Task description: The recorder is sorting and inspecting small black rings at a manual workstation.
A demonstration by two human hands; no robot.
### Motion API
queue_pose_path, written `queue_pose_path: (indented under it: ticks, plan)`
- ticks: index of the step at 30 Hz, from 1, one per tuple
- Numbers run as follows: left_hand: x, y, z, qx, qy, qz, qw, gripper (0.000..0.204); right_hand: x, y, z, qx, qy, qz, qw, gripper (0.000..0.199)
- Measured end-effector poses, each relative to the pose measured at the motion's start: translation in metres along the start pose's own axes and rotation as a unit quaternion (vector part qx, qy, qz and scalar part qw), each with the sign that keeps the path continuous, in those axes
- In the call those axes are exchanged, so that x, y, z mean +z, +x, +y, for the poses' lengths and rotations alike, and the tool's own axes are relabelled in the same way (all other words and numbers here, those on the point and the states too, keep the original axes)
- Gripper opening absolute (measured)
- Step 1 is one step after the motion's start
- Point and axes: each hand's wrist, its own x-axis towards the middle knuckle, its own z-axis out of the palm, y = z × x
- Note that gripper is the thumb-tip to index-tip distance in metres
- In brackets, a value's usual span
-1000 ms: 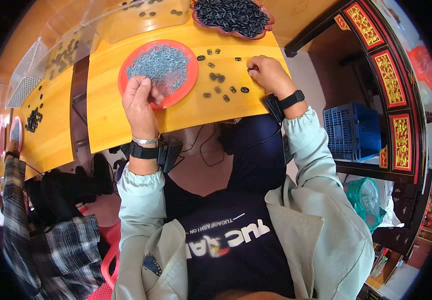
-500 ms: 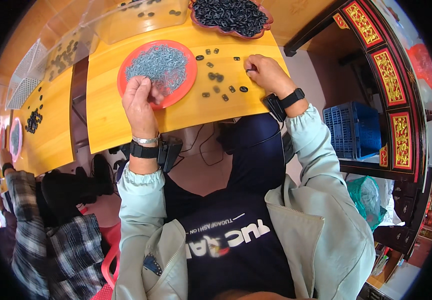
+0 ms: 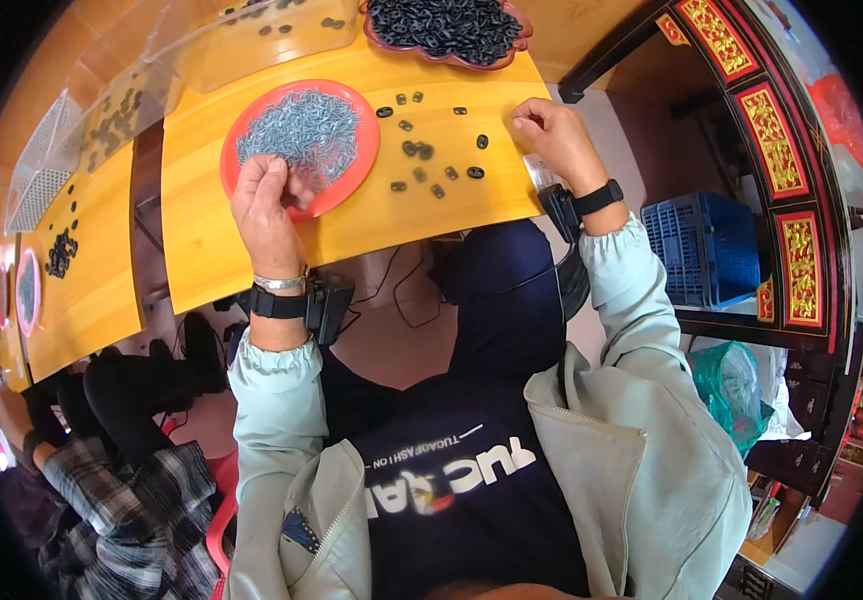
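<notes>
My left hand [image 3: 268, 198] is over the near side of a round red plate [image 3: 368, 150] heaped with small silvery screws [image 3: 304, 125]. Its thumb and forefinger are pinched together; what they hold, if anything, is hidden. At the table's right edge my right hand [image 3: 558, 140] is raised with loosely bent fingers and nothing visible in them. A black oval piece [image 3: 483, 142] lies just left of it. Another black oval piece [image 3: 476, 172] is a little nearer to me. Several small dark pieces [image 3: 417, 150] are scattered between the plate and my right hand.
A dark red scalloped dish [image 3: 523, 42] full of black pieces stands at the far edge. Behind the plate is a clear plastic bin [image 3: 252, 55]. A blue crate [image 3: 702, 250] sits at the right. Leftward, a person in a checked sleeve [image 3: 102, 480] sits by another table [image 3: 102, 270].
My right hand has let go of a black oval piece, which now lies on the table, and has moved right. My left hand stays over the plate. The view has shifted slightly.
</notes>
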Motion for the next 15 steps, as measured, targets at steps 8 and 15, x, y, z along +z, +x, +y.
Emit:
queue_pose_path:
  ticks: [8,15]
  plan:
    - [0.002,0.0,0.0,-0.005,-0.005,0.004,1.0,0.012,0.014,0.004,0.008,0.013,0.11,-0.092,0.989,0.019]
    - [0.002,-0.001,0.004,-0.004,-0.015,0.007,1.0,0.012,0.024,0.012,0.005,-0.159,-0.041,-0.129,0.978,0.022]
